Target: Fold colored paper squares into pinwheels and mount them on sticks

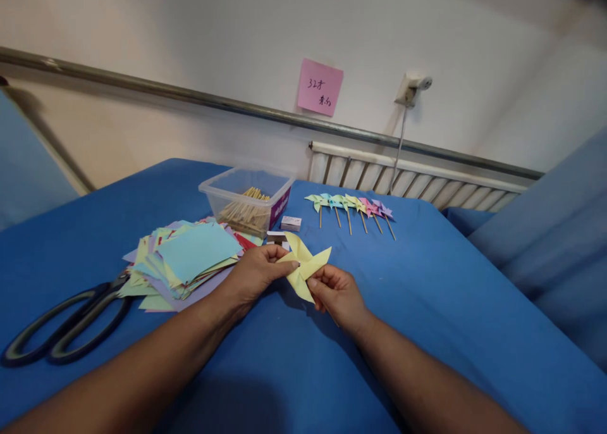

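Note:
A yellow paper pinwheel [303, 264] is held just above the blue table [427, 307] between both hands. My left hand [258, 272] pinches its left side with thumb and fingers closed. My right hand [337, 295] grips its lower right part, fingers curled. A thin stick seems to run under my right hand, but I cannot make it out clearly.
A stack of coloured paper squares [184, 260] lies left of the hands, with black scissors [66, 326] further left. A clear plastic box of wooden sticks [249, 200] stands behind, a small box [291, 223] beside it. Several finished pinwheels [351, 207] lie in a row at the back.

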The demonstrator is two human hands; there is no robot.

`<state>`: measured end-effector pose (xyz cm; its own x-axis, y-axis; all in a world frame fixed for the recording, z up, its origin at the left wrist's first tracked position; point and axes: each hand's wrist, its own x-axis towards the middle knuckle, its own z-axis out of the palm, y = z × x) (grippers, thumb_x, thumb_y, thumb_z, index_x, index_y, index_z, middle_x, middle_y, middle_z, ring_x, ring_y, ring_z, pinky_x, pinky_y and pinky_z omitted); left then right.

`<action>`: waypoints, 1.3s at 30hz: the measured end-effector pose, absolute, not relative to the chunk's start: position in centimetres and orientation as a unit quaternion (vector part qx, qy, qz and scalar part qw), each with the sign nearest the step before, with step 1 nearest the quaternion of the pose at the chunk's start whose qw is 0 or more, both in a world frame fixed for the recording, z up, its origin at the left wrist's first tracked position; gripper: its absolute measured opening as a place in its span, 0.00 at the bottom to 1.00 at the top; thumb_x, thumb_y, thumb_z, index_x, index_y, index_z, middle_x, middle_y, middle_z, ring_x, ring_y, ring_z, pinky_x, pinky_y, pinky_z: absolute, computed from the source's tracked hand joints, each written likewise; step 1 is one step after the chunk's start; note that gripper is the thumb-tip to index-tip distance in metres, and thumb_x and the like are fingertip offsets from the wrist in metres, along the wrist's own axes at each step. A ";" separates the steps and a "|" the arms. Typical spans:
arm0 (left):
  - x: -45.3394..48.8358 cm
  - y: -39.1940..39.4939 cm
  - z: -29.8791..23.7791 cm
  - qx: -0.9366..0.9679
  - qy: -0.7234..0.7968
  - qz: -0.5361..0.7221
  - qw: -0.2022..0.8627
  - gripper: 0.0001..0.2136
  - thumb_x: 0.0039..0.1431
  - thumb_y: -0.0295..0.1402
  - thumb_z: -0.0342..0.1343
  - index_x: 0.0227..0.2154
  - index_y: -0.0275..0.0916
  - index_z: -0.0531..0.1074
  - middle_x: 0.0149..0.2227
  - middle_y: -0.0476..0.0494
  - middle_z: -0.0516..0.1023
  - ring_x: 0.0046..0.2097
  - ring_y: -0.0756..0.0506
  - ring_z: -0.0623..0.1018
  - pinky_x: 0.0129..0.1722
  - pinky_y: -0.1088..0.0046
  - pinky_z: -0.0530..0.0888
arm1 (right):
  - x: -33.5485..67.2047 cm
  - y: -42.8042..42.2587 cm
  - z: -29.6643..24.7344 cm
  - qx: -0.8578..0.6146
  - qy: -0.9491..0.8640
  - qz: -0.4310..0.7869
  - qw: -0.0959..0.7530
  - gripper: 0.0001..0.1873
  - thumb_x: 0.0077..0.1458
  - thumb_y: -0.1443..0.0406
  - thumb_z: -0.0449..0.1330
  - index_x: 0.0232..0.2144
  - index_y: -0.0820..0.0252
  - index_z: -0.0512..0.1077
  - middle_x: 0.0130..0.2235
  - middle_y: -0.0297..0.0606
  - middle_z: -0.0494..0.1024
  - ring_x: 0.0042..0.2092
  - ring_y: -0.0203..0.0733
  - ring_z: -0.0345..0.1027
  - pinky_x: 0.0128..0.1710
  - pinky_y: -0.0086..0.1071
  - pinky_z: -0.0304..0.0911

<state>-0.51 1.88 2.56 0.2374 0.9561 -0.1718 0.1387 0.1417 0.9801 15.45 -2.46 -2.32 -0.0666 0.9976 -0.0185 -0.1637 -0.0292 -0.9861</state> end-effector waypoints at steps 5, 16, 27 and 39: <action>-0.5 1.9 2.8 0.552 0.499 0.358 0.564 0.13 0.39 0.37 0.67 0.24 0.35 0.72 0.25 0.46 0.77 0.28 0.48 0.73 0.30 0.73 0.67 | 15.5 -2.4 -2.6 -0.419 -0.468 0.567 0.533 0.14 0.44 0.56 0.65 0.23 0.60 0.68 0.16 0.26 0.67 0.15 0.28 0.56 0.15 0.23 0.50; -0.5 2.0 2.5 0.565 0.481 0.371 0.559 0.16 0.41 0.40 0.66 0.30 0.35 0.74 0.30 0.45 0.79 0.32 0.46 0.76 0.34 0.71 0.70 | 15.3 -2.4 -3.3 -0.409 -0.450 0.568 0.555 0.14 0.45 0.56 0.65 0.24 0.60 0.68 0.17 0.26 0.68 0.15 0.28 0.57 0.15 0.23 0.52; 0.1 1.5 1.9 0.529 0.476 0.474 0.518 0.21 0.37 0.38 0.69 0.34 0.37 0.70 0.35 0.44 0.77 0.40 0.43 0.77 0.42 0.65 0.72 | 15.4 -3.4 -2.1 -0.485 -0.599 0.274 0.575 0.04 0.53 0.68 0.58 0.26 0.60 0.72 0.24 0.29 0.68 0.25 0.31 0.58 0.25 0.26 0.55; 0.3 0.6 3.0 0.517 0.481 0.438 0.557 0.11 0.43 0.39 0.65 0.24 0.37 0.75 0.25 0.48 0.77 0.26 0.49 0.73 0.27 0.75 0.68 | 15.4 -3.4 -1.7 -0.487 -0.609 0.214 0.588 0.06 0.54 0.67 0.59 0.33 0.59 0.76 0.27 0.32 0.72 0.27 0.33 0.63 0.27 0.26 0.59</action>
